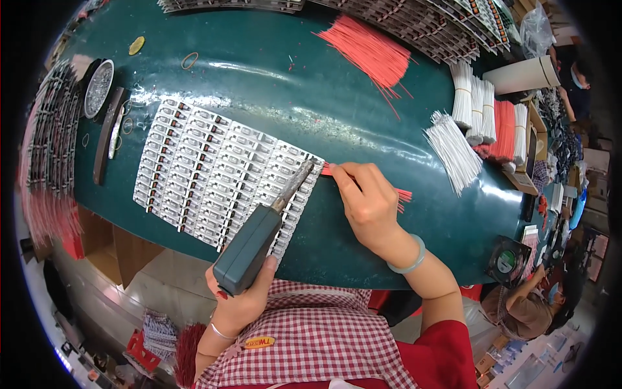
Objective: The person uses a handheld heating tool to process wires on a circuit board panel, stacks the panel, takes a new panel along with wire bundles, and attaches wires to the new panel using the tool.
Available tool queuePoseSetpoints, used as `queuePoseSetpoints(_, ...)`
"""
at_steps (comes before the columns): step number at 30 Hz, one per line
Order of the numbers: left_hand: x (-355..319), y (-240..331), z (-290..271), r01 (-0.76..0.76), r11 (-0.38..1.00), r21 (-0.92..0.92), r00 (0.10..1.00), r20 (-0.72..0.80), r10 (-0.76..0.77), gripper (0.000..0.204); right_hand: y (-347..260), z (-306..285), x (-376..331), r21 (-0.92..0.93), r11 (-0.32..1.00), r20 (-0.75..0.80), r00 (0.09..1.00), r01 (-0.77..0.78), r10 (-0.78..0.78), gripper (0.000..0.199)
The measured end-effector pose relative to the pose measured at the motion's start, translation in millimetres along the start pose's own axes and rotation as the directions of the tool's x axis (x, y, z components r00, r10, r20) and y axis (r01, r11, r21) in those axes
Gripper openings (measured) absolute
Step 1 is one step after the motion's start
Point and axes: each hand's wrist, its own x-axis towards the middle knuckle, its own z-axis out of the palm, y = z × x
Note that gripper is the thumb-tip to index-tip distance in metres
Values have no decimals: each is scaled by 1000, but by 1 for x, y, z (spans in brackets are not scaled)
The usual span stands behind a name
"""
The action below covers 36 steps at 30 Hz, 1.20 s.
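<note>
Teal-green worktable (272, 97) — one, oval in this view, glossy.

Circuit-board panel (220, 172) — one large white sheet of many small identical units in rows, too many and too small to count; it lies flat at mid-table, its right edge by both hands.

Soldering iron (259, 230) — one, dark grey-green body, metal tip resting at the panel's upper right corner. Left hand (243, 295) wrapped around its lower end, fingers closed on the handle.

Right hand (369, 201) — fingers pinched narrow on red wires (402, 193), a few short lengths held flat on the table, their ends meeting the panel edge beside the iron's tip. One pale green bangle (409, 259) on that wrist.

Loose red wire heap (369, 48) — one fan-shaped pile, far side of the table.

White wire bundles (453, 152) — one splayed bundle near the right rim; behind it, about four upright bundles (489, 117), three white and one red.

Round metal dish (98, 87) — one, far left. Rubber band (190, 60) — one loop, upper left.

Another person's arm (521, 292) at lower right, well apart.
</note>
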Motion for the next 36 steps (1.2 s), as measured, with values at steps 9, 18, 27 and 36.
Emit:
queuePoseSetpoints(9,8,4,9,-87,994,67,995,64,83,20,-1,-3,2,4,999,24,999,-37,37,34)
queuePoseSetpoints(18,9,10,9,-65,986,152,996,76,54,18,-3,-3,4,-2,1000,21,999,-28,28,34)
queuePoseSetpoints(27,-33,11,-36,11,985,-172,980,-194,-45,51,-3,-2,3,-13,1000,21,999,-27,27,33)
queuePoseSetpoints(36,-22,-1,-6,199,970,-138,978,-40,-206,32,-4,1,0,-8,999,-10,999,-36,36,33)
